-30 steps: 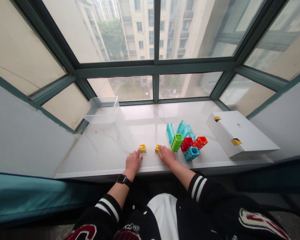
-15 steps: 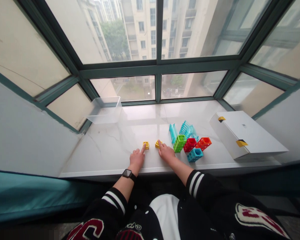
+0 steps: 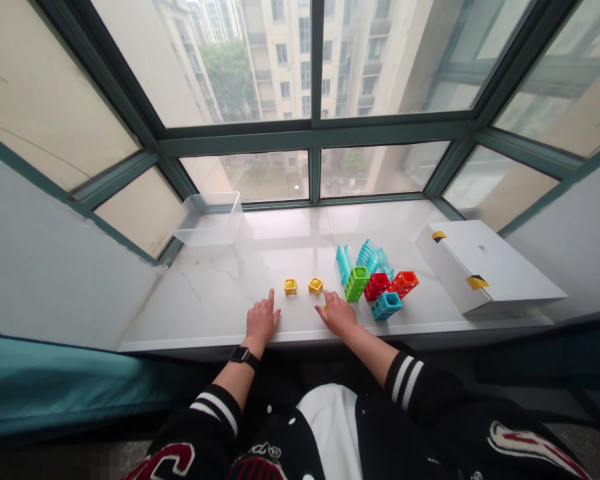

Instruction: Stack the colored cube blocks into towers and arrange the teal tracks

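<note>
Two small yellow cube blocks, a left one [image 3: 291,287] and a right one [image 3: 315,286], sit apart on the white sill. My left hand [image 3: 262,320] is to the left of and nearer me than the left block, its index finger stretched out, with nothing held. Just below the right block is my right hand [image 3: 338,313], palm down with curled fingers. Between its thumb and fingers shows a bit of a small yellow piece [image 3: 325,307], mostly hidden. Beside that hand stand a green block tower [image 3: 357,284], a red one [image 3: 377,287], an orange one [image 3: 404,284] and a blue one [image 3: 387,307].
Clear turquoise ribbed track pieces [image 3: 373,257] lie behind the towers. A transparent plastic tub [image 3: 210,220] stands at the back left, by the window. At the right is a white box [image 3: 490,267] with yellow-and-black tape tabs. The sill's front edge [image 3: 190,345] runs close to me.
Both hands have drawn back from the yellow blocks, the left one down and leftward, the right one slightly down and rightward. Both blocks are now uncovered.
</note>
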Demonstrator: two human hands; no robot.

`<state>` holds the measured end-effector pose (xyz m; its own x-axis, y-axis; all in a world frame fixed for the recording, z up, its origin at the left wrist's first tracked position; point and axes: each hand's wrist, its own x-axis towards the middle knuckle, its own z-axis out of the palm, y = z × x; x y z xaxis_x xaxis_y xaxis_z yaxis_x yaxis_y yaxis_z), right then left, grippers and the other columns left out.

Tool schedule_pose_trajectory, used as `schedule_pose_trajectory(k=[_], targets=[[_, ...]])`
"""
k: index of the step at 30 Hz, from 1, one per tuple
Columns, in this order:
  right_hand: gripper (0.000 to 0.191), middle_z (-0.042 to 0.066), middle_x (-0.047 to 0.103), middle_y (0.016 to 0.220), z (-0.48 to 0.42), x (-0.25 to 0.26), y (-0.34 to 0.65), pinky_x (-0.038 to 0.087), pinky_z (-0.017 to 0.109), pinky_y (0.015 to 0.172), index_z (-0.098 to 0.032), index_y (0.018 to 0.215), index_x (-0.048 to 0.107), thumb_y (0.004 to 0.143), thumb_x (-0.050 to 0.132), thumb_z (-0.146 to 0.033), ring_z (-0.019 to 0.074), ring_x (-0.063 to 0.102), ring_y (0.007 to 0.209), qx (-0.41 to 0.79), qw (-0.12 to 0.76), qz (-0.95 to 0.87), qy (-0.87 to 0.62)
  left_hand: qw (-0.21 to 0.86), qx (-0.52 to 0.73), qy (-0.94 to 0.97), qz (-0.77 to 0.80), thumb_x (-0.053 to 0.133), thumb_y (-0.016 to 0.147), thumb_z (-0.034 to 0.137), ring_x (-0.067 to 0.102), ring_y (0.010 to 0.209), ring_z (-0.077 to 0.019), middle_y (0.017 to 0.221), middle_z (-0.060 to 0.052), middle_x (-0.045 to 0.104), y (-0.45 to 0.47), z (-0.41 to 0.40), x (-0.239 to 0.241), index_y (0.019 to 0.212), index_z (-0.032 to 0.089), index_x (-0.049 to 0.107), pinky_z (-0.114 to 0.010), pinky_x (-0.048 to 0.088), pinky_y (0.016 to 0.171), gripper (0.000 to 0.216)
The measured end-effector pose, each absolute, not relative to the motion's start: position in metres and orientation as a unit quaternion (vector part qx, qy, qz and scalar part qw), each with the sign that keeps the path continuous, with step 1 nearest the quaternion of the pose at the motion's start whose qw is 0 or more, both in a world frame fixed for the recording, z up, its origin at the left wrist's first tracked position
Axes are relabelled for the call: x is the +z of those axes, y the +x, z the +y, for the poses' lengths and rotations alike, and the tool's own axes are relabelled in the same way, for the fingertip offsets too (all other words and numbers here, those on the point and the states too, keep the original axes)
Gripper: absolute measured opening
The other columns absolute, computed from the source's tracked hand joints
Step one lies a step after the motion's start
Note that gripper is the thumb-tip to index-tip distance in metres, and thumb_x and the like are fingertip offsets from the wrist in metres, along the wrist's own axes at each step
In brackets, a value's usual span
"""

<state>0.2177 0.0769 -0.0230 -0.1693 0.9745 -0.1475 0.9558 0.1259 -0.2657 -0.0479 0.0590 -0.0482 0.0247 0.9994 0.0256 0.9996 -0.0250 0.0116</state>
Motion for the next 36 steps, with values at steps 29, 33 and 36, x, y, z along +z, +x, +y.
schedule_pose_trajectory(k=[29, 33, 36], targets=[[0.036, 0.01, 0.072, 0.119, 0.042, 0.081, 0.422, 0.061, 0.036, 0.085, -0.024, 0.12, 0.067, 0.088, 0.073, -0.041, 0.0234, 0.072, 0.093, 0.207, 0.199, -0.747, -0.6, -0.142, -0.34, -0.787, -0.495, 0.052, 0.106, 0.032, 0.061, 0.126, -0.0268, 0.133, -0.011, 0.065, 0.024, -0.006, 0.016, 0.142, 0.027, 0.058, -0.048, 0.053, 0.111, 0.038], [0.039, 0.009, 0.07, 0.12, 0.023, 0.096, 0.4, 0.062, 0.039, 0.093, -0.025, 0.12, 0.064, 0.087, 0.074, -0.043, 0.0231, 0.073, 0.1, 0.338, 0.266, -0.719, -0.546, -0.165, -0.334, -0.818, -0.438, 0.059, 0.103, 0.04, 0.058, 0.133, -0.0296, 0.142, -0.014, 0.06, 0.057, 0.002, 0.036, 0.152, 0.027, 0.049, -0.052, 0.052, 0.113, 0.052], [0.043, 0.008, 0.071, 0.117, 0.017, 0.097, 0.368, 0.062, 0.041, 0.098, -0.025, 0.12, 0.062, 0.084, 0.078, -0.042, 0.0239, 0.074, 0.104, 0.431, 0.289, -0.696, -0.496, -0.148, -0.302, -0.852, -0.401, 0.066, 0.099, 0.046, 0.054, 0.139, -0.0335, 0.149, -0.016, 0.056, 0.075, 0.013, 0.043, 0.157, 0.025, 0.041, -0.055, 0.048, 0.116, 0.067]])
